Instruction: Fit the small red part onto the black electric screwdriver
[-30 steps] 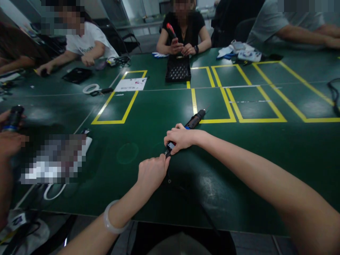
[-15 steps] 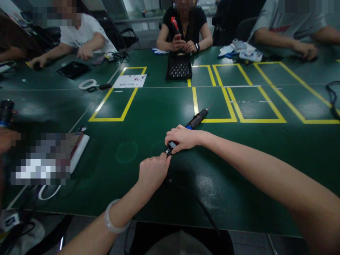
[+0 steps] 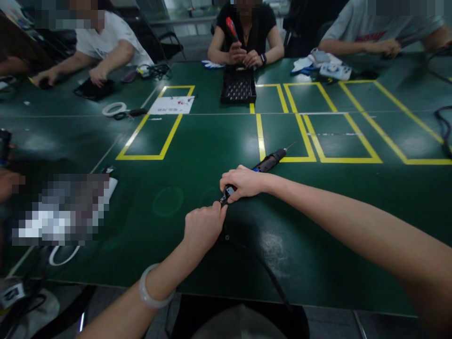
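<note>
Screwdriver (image 3: pixel 270 161) points its bit forward and rightward over the counter (image 3: pixel 335 226); the right hand (image 3: pixel 243 182) has its grip closed around the body, the left hand (image 3: pixel 205 223) pinching, apparently, the cable (image 3: pixel 271 274) at the screwdriver's tail.

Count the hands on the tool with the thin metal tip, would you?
2: the left hand at the rear end of the tool, the right hand around its body. No other seems hidden there.

green table (image 3: pixel 201 141), yellow tape (image 3: pixel 141 157) | black chair (image 3: pixel 172 50) beyond | grey floor (image 3: pixel 332 324) | pale glare (image 3: pixel 273 247)
</note>
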A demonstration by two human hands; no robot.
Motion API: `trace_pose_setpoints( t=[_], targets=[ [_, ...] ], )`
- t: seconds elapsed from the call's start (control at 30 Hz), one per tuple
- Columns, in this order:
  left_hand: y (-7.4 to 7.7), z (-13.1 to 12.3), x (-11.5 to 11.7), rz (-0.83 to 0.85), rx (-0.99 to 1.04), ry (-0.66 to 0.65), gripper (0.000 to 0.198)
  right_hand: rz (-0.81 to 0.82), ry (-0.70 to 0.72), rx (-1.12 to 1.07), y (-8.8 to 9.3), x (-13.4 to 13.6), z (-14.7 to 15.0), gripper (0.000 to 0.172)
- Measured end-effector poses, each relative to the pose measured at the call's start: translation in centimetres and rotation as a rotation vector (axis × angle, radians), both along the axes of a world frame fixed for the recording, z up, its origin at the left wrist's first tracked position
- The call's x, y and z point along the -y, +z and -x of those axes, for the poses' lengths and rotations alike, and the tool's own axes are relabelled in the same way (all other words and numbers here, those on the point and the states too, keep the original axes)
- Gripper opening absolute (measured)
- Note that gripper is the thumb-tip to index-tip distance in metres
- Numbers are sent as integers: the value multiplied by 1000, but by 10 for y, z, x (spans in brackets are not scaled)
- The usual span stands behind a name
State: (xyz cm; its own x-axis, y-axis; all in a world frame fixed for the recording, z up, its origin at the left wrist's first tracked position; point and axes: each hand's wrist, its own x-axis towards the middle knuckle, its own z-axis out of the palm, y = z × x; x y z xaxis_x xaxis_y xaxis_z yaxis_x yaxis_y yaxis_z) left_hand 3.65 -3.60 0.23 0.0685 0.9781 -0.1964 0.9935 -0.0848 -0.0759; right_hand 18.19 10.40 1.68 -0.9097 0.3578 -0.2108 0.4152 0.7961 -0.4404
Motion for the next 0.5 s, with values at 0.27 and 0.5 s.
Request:
trace_pose_setpoints(
  t=[0.27, 0.5],
  targets=[
    [3, 1, 1, 36, 20, 18, 50, 21, -17, -4, 1, 0, 1, 27],
    [1, 4, -1, 35, 24, 8, 49, 60, -22, 80, 4, -4, 5, 29]
  ],
)
